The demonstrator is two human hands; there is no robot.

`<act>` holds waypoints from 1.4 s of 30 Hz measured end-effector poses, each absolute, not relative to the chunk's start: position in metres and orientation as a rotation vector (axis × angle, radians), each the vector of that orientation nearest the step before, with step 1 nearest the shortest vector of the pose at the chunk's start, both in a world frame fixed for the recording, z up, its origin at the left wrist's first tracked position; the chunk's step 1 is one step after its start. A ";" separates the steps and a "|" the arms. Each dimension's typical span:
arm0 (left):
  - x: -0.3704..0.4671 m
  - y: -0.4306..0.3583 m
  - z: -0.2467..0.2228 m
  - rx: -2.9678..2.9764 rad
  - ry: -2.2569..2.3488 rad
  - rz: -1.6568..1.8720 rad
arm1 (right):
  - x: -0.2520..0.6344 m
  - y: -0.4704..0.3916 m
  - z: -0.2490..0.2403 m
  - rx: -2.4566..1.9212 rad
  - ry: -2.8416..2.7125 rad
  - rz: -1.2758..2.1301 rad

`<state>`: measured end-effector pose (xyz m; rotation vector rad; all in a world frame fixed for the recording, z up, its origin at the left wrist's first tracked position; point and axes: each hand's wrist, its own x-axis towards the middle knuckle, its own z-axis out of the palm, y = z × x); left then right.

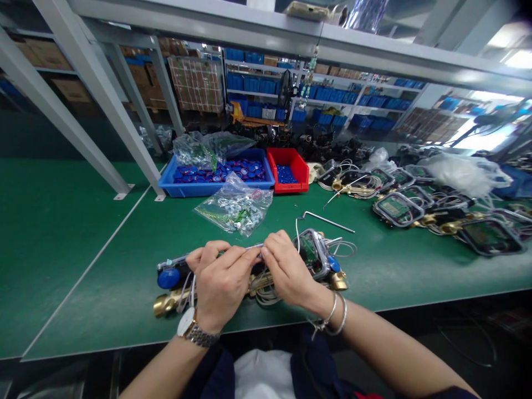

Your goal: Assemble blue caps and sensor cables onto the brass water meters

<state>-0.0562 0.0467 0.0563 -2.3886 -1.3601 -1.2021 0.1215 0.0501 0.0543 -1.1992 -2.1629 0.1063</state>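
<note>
Two brass-piped meters lie side by side at the front of the green bench. My left hand [224,280], with a watch at the wrist, is closed over the left meter [178,277], which has a blue round cap and a brass end. My right hand [287,269] is closed beside it, between that unit and the right meter [313,252] with its clear-lidded housing. The fingertips of both hands meet at a small part that they mostly hide. Coiled grey cables [266,291] hang below the hands. Behind the right meter lies an L-shaped metal rod [330,221].
A clear bag of small parts [238,208] lies before a blue tray [216,188] of blue caps and a red bin [288,166]. More meters [399,209] fill the right side. Metal frame posts [100,100] stand at left.
</note>
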 end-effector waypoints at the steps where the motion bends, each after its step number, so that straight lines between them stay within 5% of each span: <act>1: -0.057 0.048 0.057 -2.410 -1.372 -1.202 | 0.122 0.051 0.054 -1.181 -2.160 0.120; 5: -0.057 0.053 0.061 -2.505 -1.401 -1.143 | 0.124 0.054 0.055 -1.091 -2.198 -0.092; 19: -0.050 0.054 0.057 -2.329 -1.383 -1.153 | 0.126 0.059 0.059 -1.341 -2.197 0.210; 24: -0.048 0.055 0.053 -2.475 -1.463 -1.087 | 0.124 0.059 0.057 -1.279 -2.199 0.032; 29: -0.046 0.055 0.051 -2.315 -1.462 -1.091 | 0.123 0.063 0.053 -1.380 -2.165 0.201; 35: -0.048 0.057 0.049 -2.488 -1.517 -0.988 | 0.126 0.066 0.050 -1.197 -2.291 -0.106; 42: -0.047 0.052 0.043 -2.424 -1.532 -0.970 | 0.124 0.064 0.050 -1.353 -2.275 0.036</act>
